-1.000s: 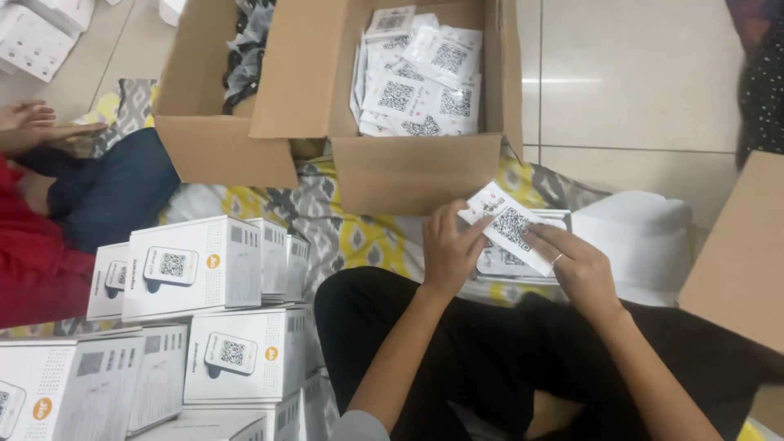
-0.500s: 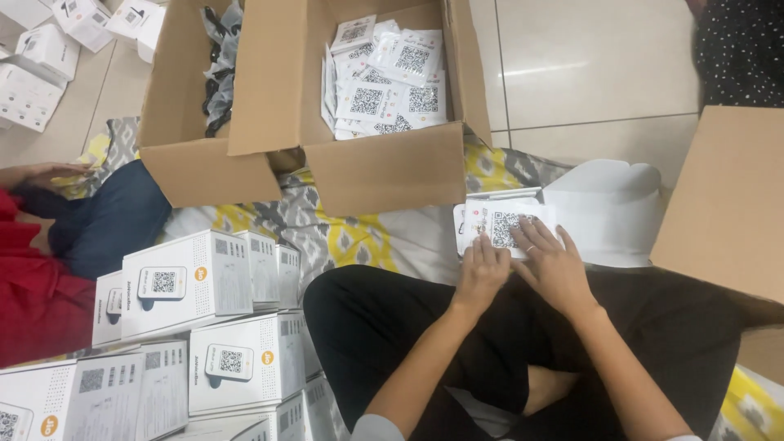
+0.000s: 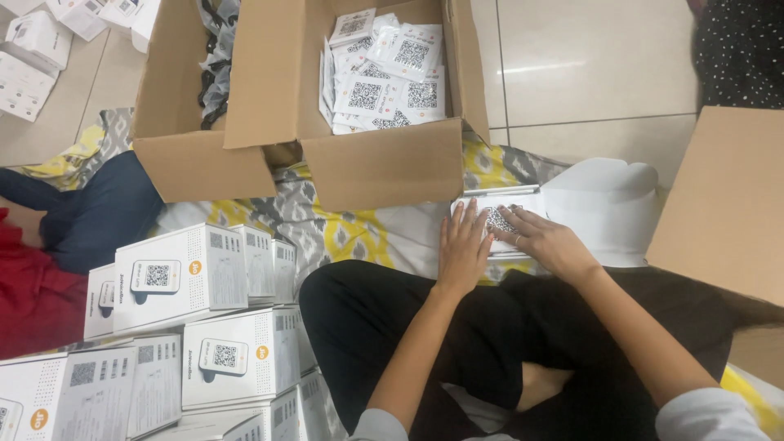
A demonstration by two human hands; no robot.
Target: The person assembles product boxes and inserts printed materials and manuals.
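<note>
Item: open white carton (image 3: 604,208) lying on a patterned yellow-and-grey cloth (image 3: 359,233) spread over the tiled floor, directly before the seated person's crossed legs. Inside its tray sits a white card printed with a square code pattern (image 3: 498,219), partly covered by the hands. Left hand (image 3: 462,249): flat, fingers spread and extended, palm pressing on the near edge of the tray; it grips nothing. Right hand (image 3: 545,242): likewise flat, fingers (image 3: 513,222) resting on the card, holding it down rather than pinching it. Step in hand, by judgement: seating the card into the carton. The next move would likely call for lifting both palms clear and bringing the carton's flap over (the flap lies open to the right). Surroundings: a brown cardboard box of loose code cards in clear sleeves (image 3: 384,73) just beyond the carton; a second brown box with dark bagged items (image 3: 214,61) to its left; stacked finished white cartons (image 3: 196,327) at the person's left; another person's red and blue clothing (image 3: 57,245) at far left.
</note>
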